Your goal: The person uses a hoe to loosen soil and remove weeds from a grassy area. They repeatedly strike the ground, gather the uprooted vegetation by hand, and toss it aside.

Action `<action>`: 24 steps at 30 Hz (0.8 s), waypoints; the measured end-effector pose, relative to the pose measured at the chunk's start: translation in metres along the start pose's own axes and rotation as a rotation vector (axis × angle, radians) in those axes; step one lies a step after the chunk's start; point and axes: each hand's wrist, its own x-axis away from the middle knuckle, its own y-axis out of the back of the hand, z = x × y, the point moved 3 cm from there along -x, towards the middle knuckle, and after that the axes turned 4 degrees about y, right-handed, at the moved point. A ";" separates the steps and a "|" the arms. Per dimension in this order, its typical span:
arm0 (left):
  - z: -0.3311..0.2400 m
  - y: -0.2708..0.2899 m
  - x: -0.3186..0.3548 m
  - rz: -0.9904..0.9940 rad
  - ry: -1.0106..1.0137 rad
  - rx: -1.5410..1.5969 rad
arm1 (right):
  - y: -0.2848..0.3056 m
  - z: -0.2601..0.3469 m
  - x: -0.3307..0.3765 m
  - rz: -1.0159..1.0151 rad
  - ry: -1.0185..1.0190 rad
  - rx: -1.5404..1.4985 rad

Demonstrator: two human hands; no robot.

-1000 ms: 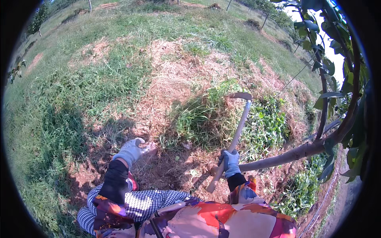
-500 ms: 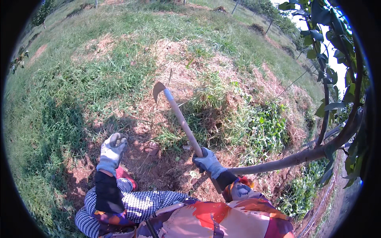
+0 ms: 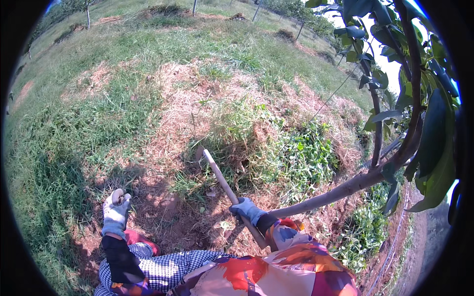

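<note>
OK so on my end: the sickle point(image 3: 222, 180) runs diagonally through the middle, handle in the right hand point(image 3: 247, 211), blade end forward and to the left, near a grass clump point(image 3: 242, 130). I've got the left hand point(image 3: 116, 211) well apart from it, near a shoe point(image 3: 140, 241), with thick grass point(image 3: 54, 182) further left. A tree trunk point(image 3: 335, 194) stretches rightward from just beside the right wrist, weeds point(image 3: 308, 155) beyond it. Straw point(image 3: 173, 111) lies ahead, trees point(image 3: 302, 20) way behind that.
</note>
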 end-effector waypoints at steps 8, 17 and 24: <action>-0.039 -0.003 0.014 0.093 0.243 0.315 | 0.111 -0.009 -0.038 -0.463 -0.016 -0.022; -0.002 0.038 0.018 -0.035 0.258 -0.126 | 0.173 0.056 -0.123 -0.689 0.028 -0.161; -0.054 0.080 0.021 -0.178 0.204 0.057 | 0.090 0.077 -0.068 -0.362 0.291 -0.217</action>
